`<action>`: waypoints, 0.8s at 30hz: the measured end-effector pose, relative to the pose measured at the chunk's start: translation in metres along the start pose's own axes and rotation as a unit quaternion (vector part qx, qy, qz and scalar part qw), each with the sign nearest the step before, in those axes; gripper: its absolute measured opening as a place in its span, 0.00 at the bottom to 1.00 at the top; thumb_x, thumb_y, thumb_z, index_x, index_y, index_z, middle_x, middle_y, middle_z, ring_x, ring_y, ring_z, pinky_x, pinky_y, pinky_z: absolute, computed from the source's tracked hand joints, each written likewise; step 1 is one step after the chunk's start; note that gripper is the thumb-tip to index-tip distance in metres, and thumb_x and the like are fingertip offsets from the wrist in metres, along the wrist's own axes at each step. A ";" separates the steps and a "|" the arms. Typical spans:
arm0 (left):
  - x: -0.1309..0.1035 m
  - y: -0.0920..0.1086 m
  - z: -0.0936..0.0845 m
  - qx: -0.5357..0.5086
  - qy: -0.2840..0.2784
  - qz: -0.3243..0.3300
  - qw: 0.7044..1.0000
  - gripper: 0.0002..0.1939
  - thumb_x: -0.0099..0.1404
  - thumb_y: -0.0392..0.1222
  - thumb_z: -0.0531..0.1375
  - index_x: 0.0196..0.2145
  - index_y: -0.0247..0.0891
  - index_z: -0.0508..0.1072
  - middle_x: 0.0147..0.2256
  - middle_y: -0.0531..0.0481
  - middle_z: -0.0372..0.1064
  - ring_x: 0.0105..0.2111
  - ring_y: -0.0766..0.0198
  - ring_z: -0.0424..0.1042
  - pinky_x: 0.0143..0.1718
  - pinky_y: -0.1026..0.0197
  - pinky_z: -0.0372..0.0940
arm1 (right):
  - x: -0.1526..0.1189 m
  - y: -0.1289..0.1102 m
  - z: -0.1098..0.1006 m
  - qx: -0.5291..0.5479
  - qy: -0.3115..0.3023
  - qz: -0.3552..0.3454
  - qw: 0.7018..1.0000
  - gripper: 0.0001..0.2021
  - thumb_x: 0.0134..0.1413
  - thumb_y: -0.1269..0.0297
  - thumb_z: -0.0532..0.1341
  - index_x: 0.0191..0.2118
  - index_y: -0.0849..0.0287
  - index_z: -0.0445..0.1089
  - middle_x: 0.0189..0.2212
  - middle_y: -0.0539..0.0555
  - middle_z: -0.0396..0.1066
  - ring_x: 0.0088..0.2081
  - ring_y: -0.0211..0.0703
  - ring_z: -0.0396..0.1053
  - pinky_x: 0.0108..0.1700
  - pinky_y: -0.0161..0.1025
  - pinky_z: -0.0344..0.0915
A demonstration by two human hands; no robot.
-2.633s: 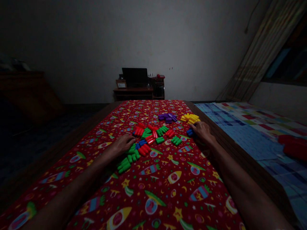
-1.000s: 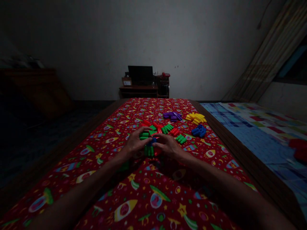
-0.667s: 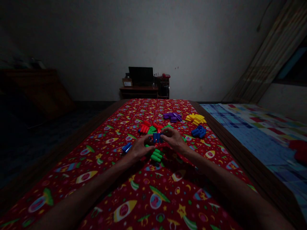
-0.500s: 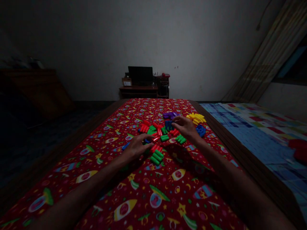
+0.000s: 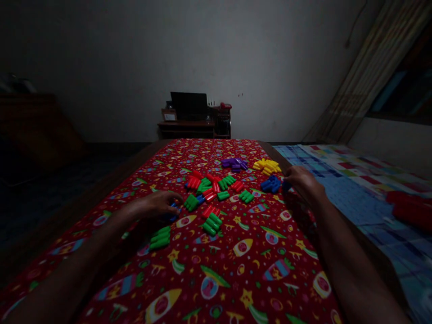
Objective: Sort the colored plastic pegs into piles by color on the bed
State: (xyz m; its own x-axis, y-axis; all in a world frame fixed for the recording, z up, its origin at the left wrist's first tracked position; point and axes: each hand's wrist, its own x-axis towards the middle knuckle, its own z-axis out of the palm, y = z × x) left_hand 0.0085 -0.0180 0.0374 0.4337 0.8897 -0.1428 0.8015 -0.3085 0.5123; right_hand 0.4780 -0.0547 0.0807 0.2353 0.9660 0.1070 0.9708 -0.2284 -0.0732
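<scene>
My left hand (image 5: pixel 160 204) is closed round a blue block (image 5: pixel 174 211) at the left of the pile, just above a green block (image 5: pixel 160 237). My right hand (image 5: pixel 303 180) pinches another blue block (image 5: pixel 286 184), right of a small group of blue blocks (image 5: pixel 270 184). Between the hands lie mixed red blocks (image 5: pixel 209 194) and green blocks (image 5: pixel 212 223). Behind them are a purple group (image 5: pixel 234 164) and a yellow group (image 5: pixel 267 166).
The blocks lie on a red patterned cloth (image 5: pixel 219 261) over a long table. A monitor (image 5: pixel 189 105) stands on a desk at the far wall. To the right is a surface with blue checked cloth (image 5: pixel 320 180) and a red cloth item (image 5: pixel 410 209).
My right hand has moved right with a blue block, from beside the purple group to beside the blue group. My left hand has moved left and now holds a blue block. The view has shifted slightly.
</scene>
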 end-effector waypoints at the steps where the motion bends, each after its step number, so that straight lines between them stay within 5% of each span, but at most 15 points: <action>1: 0.001 0.002 0.001 0.000 0.012 0.000 1.000 0.22 0.39 0.54 0.66 0.34 0.45 0.79 0.31 0.53 0.77 0.31 0.55 0.75 0.29 0.64 0.68 | 0.001 -0.007 0.001 -0.006 -0.031 0.005 0.999 0.08 0.49 0.65 0.61 0.30 0.62 0.77 0.26 0.57 0.74 0.30 0.41 0.70 0.30 0.33 0.58; 3: 0.004 0.005 0.000 -0.002 0.049 0.003 0.999 0.24 0.39 0.56 0.67 0.35 0.45 0.79 0.33 0.52 0.77 0.32 0.55 0.75 0.32 0.62 0.68 | 0.002 -0.016 0.000 -0.011 -0.062 0.004 0.998 0.11 0.54 0.64 0.58 0.34 0.62 0.77 0.28 0.58 0.75 0.30 0.40 0.71 0.30 0.33 0.58; 8: 0.006 0.020 -0.001 -0.056 0.158 0.002 0.986 0.29 0.42 0.63 0.64 0.38 0.41 0.78 0.35 0.48 0.77 0.35 0.52 0.74 0.36 0.57 0.69 | -0.005 -0.025 -0.013 -0.021 -0.015 0.002 1.000 0.15 0.58 0.64 0.54 0.39 0.65 0.76 0.32 0.62 0.75 0.30 0.41 0.70 0.29 0.33 0.55; 11: 0.004 0.038 0.008 -0.147 0.157 0.010 0.977 0.32 0.44 0.64 0.64 0.40 0.39 0.76 0.37 0.47 0.77 0.35 0.54 0.75 0.35 0.57 0.70 | -0.013 -0.043 -0.019 -0.007 0.045 -0.028 0.999 0.14 0.58 0.65 0.53 0.37 0.64 0.76 0.33 0.62 0.75 0.30 0.41 0.69 0.29 0.33 0.54; 13: 0.002 0.051 0.018 -0.198 0.143 0.019 0.970 0.33 0.44 0.64 0.65 0.41 0.38 0.76 0.37 0.46 0.77 0.36 0.53 0.75 0.34 0.57 0.70 | -0.022 -0.066 -0.018 0.057 0.067 -0.116 0.989 0.16 0.60 0.63 0.52 0.35 0.64 0.76 0.31 0.59 0.75 0.29 0.39 0.68 0.29 0.33 0.54; 15: 0.000 0.062 0.029 -0.227 0.142 0.034 0.963 0.33 0.44 0.63 0.65 0.42 0.37 0.75 0.37 0.46 0.76 0.36 0.53 0.75 0.34 0.57 0.70 | -0.036 -0.095 -0.012 0.166 0.041 -0.248 0.954 0.18 0.61 0.59 0.52 0.36 0.63 0.76 0.28 0.56 0.74 0.28 0.38 0.67 0.29 0.32 0.55; 19: -0.008 0.080 0.049 -0.272 0.122 0.063 0.952 0.33 0.48 0.61 0.65 0.48 0.38 0.72 0.39 0.46 0.76 0.37 0.52 0.75 0.37 0.54 0.71 | -0.070 -0.148 0.008 0.349 -0.049 -0.433 0.830 0.17 0.60 0.57 0.55 0.47 0.61 0.72 0.32 0.52 0.75 0.29 0.36 0.67 0.30 0.30 0.57; 21: -0.012 0.088 0.054 -0.281 0.111 0.080 0.950 0.34 0.49 0.60 0.65 0.49 0.39 0.71 0.40 0.46 0.76 0.38 0.52 0.75 0.38 0.53 0.71 | -0.079 -0.160 0.014 0.356 -0.051 -0.454 0.815 0.14 0.59 0.60 0.56 0.45 0.62 0.73 0.28 0.51 0.73 0.26 0.34 0.65 0.29 0.30 0.55; 24: -0.016 0.093 0.052 -0.263 0.115 0.107 0.952 0.33 0.52 0.61 0.62 0.49 0.38 0.70 0.41 0.45 0.75 0.39 0.53 0.75 0.41 0.53 0.70 | -0.071 -0.154 0.014 0.317 -0.005 -0.427 0.847 0.11 0.58 0.64 0.56 0.37 0.63 0.75 0.24 0.49 0.71 0.25 0.33 0.63 0.28 0.30 0.54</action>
State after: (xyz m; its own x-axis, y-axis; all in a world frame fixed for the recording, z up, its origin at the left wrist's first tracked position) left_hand 0.0976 -0.0784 0.0428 0.4139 0.8944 0.1696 0.3627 -0.3329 0.8705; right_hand 0.3113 -0.0868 0.0704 -0.5433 0.7484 0.3804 0.5663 0.6612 -0.4921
